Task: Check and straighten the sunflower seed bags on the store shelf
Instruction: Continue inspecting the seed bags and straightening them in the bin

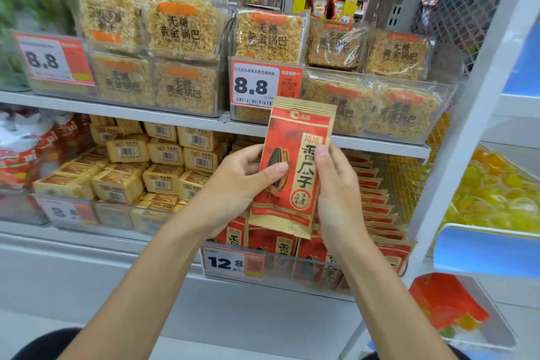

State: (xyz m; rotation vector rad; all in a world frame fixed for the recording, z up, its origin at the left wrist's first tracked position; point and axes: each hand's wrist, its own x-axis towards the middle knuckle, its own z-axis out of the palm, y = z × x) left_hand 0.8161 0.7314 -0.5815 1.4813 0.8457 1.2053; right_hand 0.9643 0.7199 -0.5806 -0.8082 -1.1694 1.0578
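A red and gold sunflower seed bag [295,155] is held upright in front of the shelf, its printed front facing me. My left hand [233,184] grips its left edge, thumb across the seed picture. My right hand [339,193] grips its right edge, thumb on the front near the top of the lettering. Below and behind it, several more sunflower seed bags [377,193] stand in rows in a clear bin [318,269] on the lower shelf, partly hidden by my hands.
A 12.8 price tag [232,261] hangs on the bin front. Yellow wrapped snack blocks [146,166] fill the bin to the left. Rice crust packs [181,29] and an 8.8 tag [264,85] sit on the shelf above. A white shelf post [467,114] stands at right.
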